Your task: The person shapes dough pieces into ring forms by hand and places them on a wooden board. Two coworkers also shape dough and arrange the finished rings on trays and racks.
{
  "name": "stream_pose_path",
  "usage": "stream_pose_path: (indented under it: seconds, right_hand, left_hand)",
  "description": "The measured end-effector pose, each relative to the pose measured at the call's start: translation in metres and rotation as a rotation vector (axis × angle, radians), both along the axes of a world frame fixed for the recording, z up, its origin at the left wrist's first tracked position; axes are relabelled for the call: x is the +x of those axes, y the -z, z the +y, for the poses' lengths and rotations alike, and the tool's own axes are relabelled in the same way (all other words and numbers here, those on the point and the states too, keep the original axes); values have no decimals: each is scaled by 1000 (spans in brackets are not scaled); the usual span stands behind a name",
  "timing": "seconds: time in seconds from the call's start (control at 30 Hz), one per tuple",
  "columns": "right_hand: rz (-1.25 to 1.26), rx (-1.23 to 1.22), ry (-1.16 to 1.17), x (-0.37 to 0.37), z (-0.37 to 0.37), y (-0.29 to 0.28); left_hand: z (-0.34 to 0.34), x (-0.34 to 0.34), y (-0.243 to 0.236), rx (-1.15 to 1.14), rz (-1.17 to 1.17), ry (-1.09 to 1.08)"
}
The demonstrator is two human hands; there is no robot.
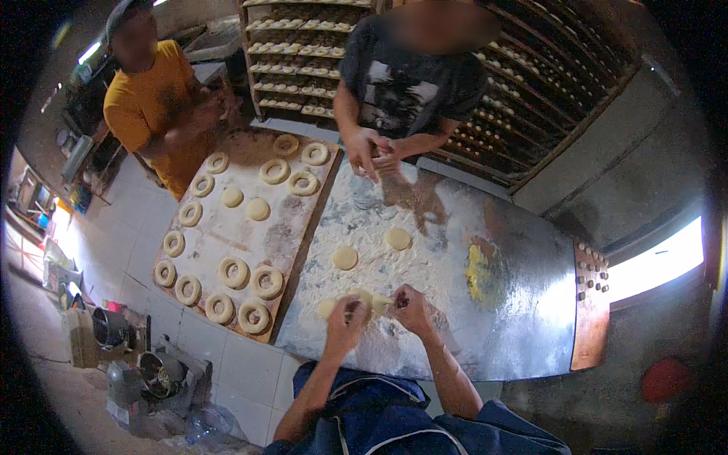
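My left hand (pixel 347 315) and my right hand (pixel 410 309) are low over the floured metal tabletop. Between them is a piece of pale dough (pixel 379 303), whose right end is pinched in my right fingers. My left fingers are curled on its left side, partly hiding it. Just left of my left hand, a bit of pale dough (pixel 327 308) shows on the flour. Two flat round dough pieces (pixel 345 258) (pixel 398 239) lie a little beyond my hands.
A floured wooden board (pixel 243 246) at left bears several dough rings (pixel 220 308) and two discs. Across the table stands a person in a dark shirt (pixel 409 83); another wears orange (pixel 148 98). Racks (pixel 296 49) hold dough trays. A yellow smear (pixel 479 273) marks the tabletop.
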State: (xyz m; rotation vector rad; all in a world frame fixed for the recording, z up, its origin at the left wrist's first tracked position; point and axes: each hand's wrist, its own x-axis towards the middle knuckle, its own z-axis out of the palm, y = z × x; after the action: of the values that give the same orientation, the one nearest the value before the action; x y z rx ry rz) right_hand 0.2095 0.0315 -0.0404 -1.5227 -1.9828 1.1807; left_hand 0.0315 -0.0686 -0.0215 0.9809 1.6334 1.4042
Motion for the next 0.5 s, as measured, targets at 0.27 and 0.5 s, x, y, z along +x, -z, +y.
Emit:
stream_pose_path:
  seconds: [0.27,0.5]
  right_hand:
    - [390,-110,60,45,-5,-47]
    - [421,-34,-86,84,-2,-67]
  left_hand:
    - [21,84,1,9,-287,57]
    - [33,136,6,132,-471,26]
